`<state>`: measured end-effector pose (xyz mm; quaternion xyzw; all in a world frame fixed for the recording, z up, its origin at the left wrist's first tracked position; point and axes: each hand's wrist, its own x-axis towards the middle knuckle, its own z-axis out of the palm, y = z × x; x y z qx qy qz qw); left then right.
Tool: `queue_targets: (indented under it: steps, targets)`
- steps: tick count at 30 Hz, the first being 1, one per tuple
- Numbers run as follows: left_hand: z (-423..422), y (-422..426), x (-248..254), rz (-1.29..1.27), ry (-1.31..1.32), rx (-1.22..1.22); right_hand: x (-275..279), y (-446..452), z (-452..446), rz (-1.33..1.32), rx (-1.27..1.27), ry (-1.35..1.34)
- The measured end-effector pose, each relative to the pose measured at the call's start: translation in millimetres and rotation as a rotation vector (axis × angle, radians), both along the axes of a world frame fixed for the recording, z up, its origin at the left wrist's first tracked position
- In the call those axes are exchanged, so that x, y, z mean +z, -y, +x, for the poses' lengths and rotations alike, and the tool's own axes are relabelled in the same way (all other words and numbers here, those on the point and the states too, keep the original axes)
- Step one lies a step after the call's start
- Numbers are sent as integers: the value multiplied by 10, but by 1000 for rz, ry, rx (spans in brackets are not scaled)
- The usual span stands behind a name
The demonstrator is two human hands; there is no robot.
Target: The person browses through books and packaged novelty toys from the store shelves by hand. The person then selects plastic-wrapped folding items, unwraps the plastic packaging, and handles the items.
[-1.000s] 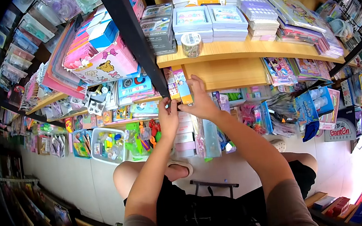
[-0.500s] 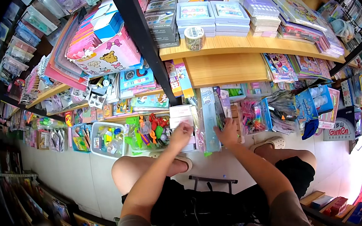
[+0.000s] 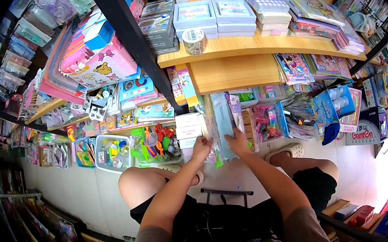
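A long light-blue package (image 3: 223, 117) lies lengthwise on the low level in front of me. My right hand (image 3: 237, 143) is closed at its near right edge, thumb along the blue surface. My left hand (image 3: 201, 148) has its fingers pinched together beside narrow clear-wrapped packages (image 3: 210, 124), left of the blue one; what they hold, if anything, is too small to make out. White boxes (image 3: 188, 126) are stacked just behind and left of that hand. A slim purple-and-white package (image 3: 235, 109) lies right of the blue package, beyond my right hand.
Bins of colourful toys (image 3: 154, 144) and small packets (image 3: 113, 151) stand to the left. A tub of bright pens (image 3: 267, 122) and a bundle of grey packets (image 3: 299, 116) are at right. The wooden shelf (image 3: 232, 74) overhangs behind. A folding stool's bar (image 3: 226, 192) is between my legs.
My left hand has moved from the white boxes towards the clear packages. My right hand has shifted onto the blue package's edge. The dark narrow item beside it no longer shows.
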<state>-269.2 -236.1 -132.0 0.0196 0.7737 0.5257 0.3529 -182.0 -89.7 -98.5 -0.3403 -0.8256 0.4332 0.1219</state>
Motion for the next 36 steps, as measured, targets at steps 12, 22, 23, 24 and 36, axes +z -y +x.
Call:
queue_targets:
  steps: [12, 22, 23, 24, 36]
  targets:
    - [27, -179, 382, 75, 110, -98, 155, -470, 175, 3, 89, 135]
    - [67, -26, 10, -152, -183, 63, -109, -364, -32, -256, 220, 205]
    - [38, -57, -14, -123, -130, 124, -203, -203, -52, -39, 221, 281]
    - [40, -102, 180, -77, -40, 118, -64, -86, -87, -59, 273, 367]
    - [107, -143, 203, -18, -95, 46, -93, 109, -3, -4, 56, 115]
